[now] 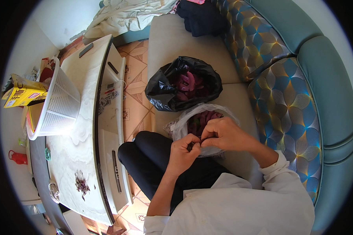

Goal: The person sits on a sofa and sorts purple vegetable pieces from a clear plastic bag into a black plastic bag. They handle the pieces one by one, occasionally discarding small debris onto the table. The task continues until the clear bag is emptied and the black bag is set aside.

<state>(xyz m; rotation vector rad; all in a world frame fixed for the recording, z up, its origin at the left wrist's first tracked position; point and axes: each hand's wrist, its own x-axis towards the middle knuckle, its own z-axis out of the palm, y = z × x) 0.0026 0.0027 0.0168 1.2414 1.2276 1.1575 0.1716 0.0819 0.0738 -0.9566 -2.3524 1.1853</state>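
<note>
My left hand [181, 152] and my right hand [228, 133] meet above the near edge of a clear plastic bag [181, 129]. Their fingertips pinch a small dark piece [190, 146], mostly covered by the fingers. Inside the clear bag lie dark purple-red, petal-like pieces [201, 120]; whether they are plant or cloth I cannot tell. Just beyond it stands an open black plastic bag [161, 85], holding brighter purple-red pieces [188, 82]. Both bags rest on the beige sofa seat [191, 50], beside my dark-trousered legs [153, 149].
At left is a marble-patterned coffee table [79, 149] with a small heap of dark purple bits [81, 185], a white perforated basket [61, 100] full of packages and a dark remote-like object [86, 50]. Patterned back cushions [285, 108] line the right; dark clothing [203, 19] lies at the far end.
</note>
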